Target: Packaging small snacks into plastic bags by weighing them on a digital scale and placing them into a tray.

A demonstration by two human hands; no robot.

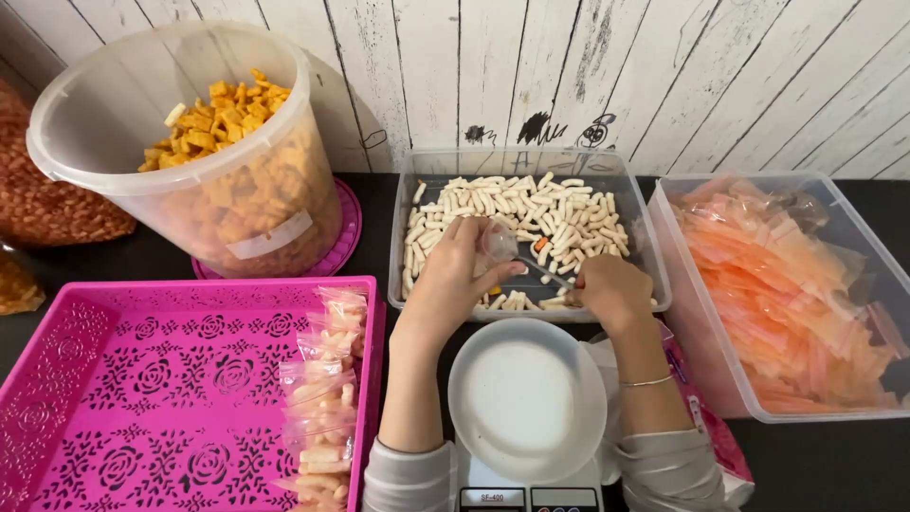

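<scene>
My left hand [453, 275] holds a small clear plastic bag [499, 243] open over the clear tub [654, 284] of pale stick-shaped snacks [559, 213]. My right hand [611, 289] is closed around a small scoop or spoon [548, 272] whose tip points toward the bag's mouth. Both hands reach over a white round dish [526, 393] that sits on a small scale [526, 493] just in front of me.
A pink tray [123, 379] at the left holds a row of filled small bags [327, 389] along its right side. A big clear bucket [104, 114] of orange crackers stands behind it. A clear bin [882, 256] of empty orange-tinted bags lies at the right.
</scene>
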